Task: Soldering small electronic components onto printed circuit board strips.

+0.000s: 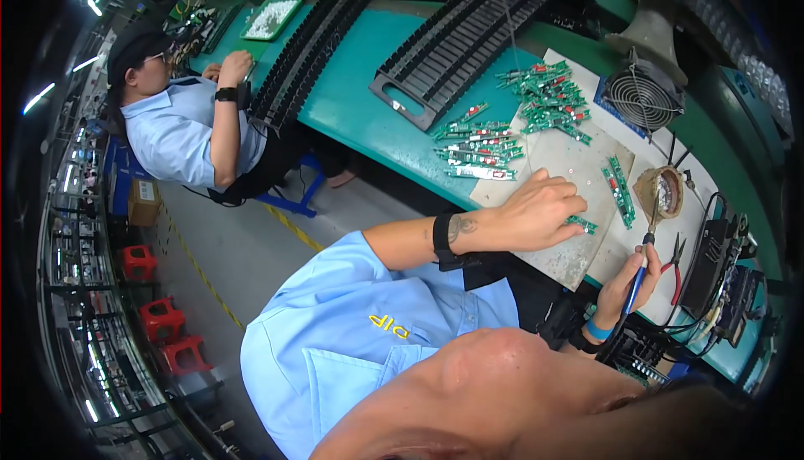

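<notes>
My left hand [548, 209] rests low over the pale work board [578, 259], fingers curled on a small green circuit board [583, 224] that is mostly hidden beneath them. My right hand [628, 282] grips a soldering iron [638, 280] by its blue handle. Its metal end reaches the round brown pot [643, 188], whose inside looks silvery; whether the tip touches the contents I cannot tell. Between the hand and the pile, two green circuit boards [620, 192] lie side by side. Farther off are a heap of circuit boards [553, 100] and a row of more [477, 150].
Red-handled pliers [674, 269] and a black box with cables [708, 263] sit at right. A fan with a wire guard [641, 100] stands behind the pot. Black slotted racks [469, 37] lie on the green bench [352, 117]. A co-worker [184, 117] sits at left near a white-filled tray [272, 18].
</notes>
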A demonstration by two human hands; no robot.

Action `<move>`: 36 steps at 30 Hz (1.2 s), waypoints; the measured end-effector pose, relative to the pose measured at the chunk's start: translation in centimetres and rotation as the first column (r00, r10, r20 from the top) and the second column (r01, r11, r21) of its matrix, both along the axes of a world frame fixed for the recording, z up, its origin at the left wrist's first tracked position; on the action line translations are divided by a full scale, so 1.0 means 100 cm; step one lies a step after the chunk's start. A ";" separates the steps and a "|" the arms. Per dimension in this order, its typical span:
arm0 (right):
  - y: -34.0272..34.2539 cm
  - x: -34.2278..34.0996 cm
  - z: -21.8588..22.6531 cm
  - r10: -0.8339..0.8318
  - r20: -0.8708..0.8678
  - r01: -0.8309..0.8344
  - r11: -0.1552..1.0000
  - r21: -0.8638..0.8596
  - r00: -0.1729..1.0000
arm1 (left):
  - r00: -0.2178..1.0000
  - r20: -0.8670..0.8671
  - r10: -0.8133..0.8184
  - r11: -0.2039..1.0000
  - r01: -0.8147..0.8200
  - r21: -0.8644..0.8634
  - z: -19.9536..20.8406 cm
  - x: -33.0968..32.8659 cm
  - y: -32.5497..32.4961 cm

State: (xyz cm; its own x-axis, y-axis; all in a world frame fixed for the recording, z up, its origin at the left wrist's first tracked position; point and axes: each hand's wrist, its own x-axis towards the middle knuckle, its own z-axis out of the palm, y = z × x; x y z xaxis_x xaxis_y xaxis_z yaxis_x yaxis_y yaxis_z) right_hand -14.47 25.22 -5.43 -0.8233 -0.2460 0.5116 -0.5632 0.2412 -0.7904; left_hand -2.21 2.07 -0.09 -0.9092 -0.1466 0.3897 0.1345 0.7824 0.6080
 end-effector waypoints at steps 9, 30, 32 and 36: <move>-0.009 -0.002 0.003 0.021 -0.052 -0.023 0.999 -0.045 0.998 | 1.000 -0.017 0.001 0.993 0.001 0.122 0.010 0.007 -0.005; -0.011 0.006 0.013 0.064 -0.107 -0.076 0.991 -0.109 0.992 | 0.990 0.058 0.131 0.868 -0.143 0.475 0.005 0.020 0.003; -0.004 0.012 0.013 0.069 -0.087 -0.078 0.991 -0.108 0.994 | 0.987 0.128 0.095 0.825 -0.150 0.545 0.002 0.024 0.004; 0.002 0.027 0.016 0.120 -0.053 -0.128 0.979 -0.162 0.991 | 0.997 -0.007 0.071 0.935 -0.064 0.348 -0.004 0.013 0.000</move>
State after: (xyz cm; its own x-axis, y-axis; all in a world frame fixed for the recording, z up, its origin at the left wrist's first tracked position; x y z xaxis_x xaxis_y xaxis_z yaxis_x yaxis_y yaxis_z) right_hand -11.74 25.39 -3.79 -0.7681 -0.2542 0.5877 -0.6148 0.0359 -0.7879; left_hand -0.91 2.03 -0.51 -0.8856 -0.3365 0.3203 0.1028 0.5304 0.8415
